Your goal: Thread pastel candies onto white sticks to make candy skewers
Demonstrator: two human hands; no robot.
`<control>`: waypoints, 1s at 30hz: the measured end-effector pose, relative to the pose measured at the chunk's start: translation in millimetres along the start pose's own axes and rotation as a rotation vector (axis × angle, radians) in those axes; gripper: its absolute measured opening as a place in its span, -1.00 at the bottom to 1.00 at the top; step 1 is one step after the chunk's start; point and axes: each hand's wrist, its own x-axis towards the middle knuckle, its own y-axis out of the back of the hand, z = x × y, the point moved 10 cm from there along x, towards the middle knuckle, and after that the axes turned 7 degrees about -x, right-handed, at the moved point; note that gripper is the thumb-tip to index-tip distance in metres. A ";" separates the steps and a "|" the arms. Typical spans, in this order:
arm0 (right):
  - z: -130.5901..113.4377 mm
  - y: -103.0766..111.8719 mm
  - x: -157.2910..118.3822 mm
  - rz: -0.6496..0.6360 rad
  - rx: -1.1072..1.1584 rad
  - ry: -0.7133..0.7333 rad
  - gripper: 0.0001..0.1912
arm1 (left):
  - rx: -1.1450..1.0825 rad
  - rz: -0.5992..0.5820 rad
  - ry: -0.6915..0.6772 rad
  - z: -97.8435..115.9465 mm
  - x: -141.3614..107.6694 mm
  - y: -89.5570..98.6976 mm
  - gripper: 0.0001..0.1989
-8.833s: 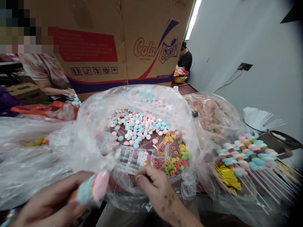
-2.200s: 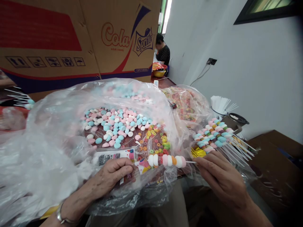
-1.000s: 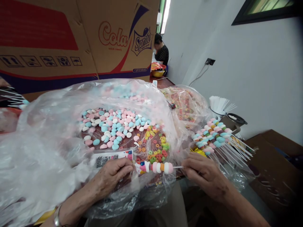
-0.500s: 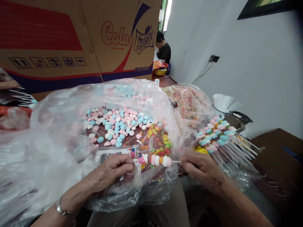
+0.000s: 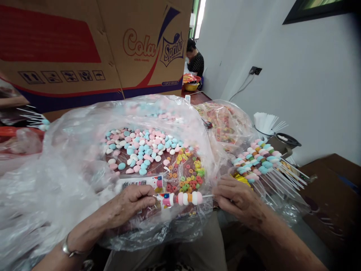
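My left hand (image 5: 134,203) is closed, thumb and fingers pinching the left end of a small printed wrapper (image 5: 164,199). The left end of a candy skewer (image 5: 189,198) sits inside that wrapper; its pink, white and orange pieces show to the right of it. My right hand (image 5: 235,197) is closed on the skewer's white stick, at the far end from the wrapper. Behind the skewer lies a flat stack of printed wrappers (image 5: 158,180). Loose pink, blue and white candies (image 5: 145,150) and coloured ring candies (image 5: 191,171) are spread beyond my hands.
Clear plastic sheeting (image 5: 70,162) surrounds the candies. Several filled skewers (image 5: 258,160) are piled at right, near yellow strips (image 5: 243,180), white sticks (image 5: 266,122) and a lidded jug (image 5: 284,141). A large cardboard box (image 5: 109,41) stands behind; a person (image 5: 196,60) sits farther back.
The wrapper has straightened into line with the skewer, where it was tilted before. Both hands keep their grips and have moved only slightly.
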 end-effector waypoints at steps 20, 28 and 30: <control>-31.5 -1.7 14.5 0.000 0.050 0.145 -0.75 | -0.366 -0.345 0.230 18.7 -10.3 -57.0 -0.80; -21.1 -5.4 18.4 -0.162 0.217 -0.058 -0.72 | -0.190 -0.446 0.148 30.6 -12.5 -67.1 -0.77; -24.9 -2.8 19.7 -0.152 0.191 -0.025 -0.72 | -0.146 -0.470 0.140 30.6 -15.1 -66.2 -0.74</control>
